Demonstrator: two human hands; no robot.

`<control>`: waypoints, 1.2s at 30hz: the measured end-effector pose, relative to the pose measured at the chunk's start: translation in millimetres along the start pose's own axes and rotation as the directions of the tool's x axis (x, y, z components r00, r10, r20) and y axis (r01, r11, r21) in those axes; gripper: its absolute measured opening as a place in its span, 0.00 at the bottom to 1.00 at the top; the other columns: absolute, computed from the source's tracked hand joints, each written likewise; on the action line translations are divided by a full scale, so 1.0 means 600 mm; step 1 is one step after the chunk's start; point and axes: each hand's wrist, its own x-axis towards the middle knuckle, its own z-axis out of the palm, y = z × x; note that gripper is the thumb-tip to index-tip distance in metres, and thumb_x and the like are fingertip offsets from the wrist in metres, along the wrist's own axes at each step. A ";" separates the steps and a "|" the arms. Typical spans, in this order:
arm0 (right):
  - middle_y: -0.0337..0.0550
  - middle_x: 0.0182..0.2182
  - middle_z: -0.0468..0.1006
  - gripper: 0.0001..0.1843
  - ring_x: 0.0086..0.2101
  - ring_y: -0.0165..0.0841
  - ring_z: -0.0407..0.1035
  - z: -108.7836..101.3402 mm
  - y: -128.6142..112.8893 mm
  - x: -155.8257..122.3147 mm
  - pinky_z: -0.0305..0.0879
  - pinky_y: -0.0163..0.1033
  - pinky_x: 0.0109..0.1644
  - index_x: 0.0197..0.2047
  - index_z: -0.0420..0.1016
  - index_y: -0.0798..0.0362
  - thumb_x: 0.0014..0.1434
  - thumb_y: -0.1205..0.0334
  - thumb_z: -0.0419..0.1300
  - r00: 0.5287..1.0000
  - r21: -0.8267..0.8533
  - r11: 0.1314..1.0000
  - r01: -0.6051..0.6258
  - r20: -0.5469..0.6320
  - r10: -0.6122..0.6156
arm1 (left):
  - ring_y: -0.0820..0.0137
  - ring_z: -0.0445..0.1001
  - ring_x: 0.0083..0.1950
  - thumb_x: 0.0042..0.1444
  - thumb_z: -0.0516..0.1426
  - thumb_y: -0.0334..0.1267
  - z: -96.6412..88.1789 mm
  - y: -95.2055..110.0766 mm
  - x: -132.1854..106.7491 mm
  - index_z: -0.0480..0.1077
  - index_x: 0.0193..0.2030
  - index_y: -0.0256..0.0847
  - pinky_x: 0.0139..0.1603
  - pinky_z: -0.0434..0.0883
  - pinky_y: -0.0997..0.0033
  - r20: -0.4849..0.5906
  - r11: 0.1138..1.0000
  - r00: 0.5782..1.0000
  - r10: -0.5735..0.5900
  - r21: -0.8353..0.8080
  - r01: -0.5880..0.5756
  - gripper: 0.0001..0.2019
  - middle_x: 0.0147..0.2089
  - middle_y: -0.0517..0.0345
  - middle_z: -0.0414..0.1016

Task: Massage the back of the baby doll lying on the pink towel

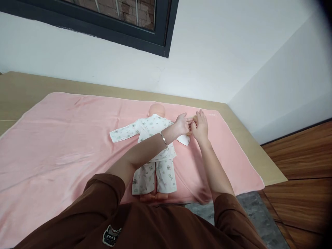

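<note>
A baby doll in white printed pyjamas lies on its back on a pink blanket, head toward the wall. Both my hands meet at the doll's outstretched arm on the right. My left hand, with a bracelet on the wrist, reaches across the doll's chest and pinches at the doll's small hand by the sleeve end. My right hand curls its fingers around the same doll hand from the right. The doll's other sleeve lies spread to the left.
The blanket covers a light wooden table set against a white wall under a dark-framed window. The table's right edge drops to a wooden floor and a grey mat.
</note>
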 end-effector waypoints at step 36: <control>0.55 0.65 0.65 0.14 0.65 0.50 0.56 -0.002 -0.227 -0.075 0.40 0.73 0.68 0.42 0.78 0.52 0.64 0.63 0.51 0.950 0.050 0.980 0.192 0.240 -0.199 | 0.62 0.76 0.52 0.62 0.49 0.41 -0.147 0.035 -0.242 0.72 0.46 0.38 0.51 0.73 0.64 -0.261 0.989 0.955 0.141 0.006 -0.145 0.15 0.50 0.44 0.77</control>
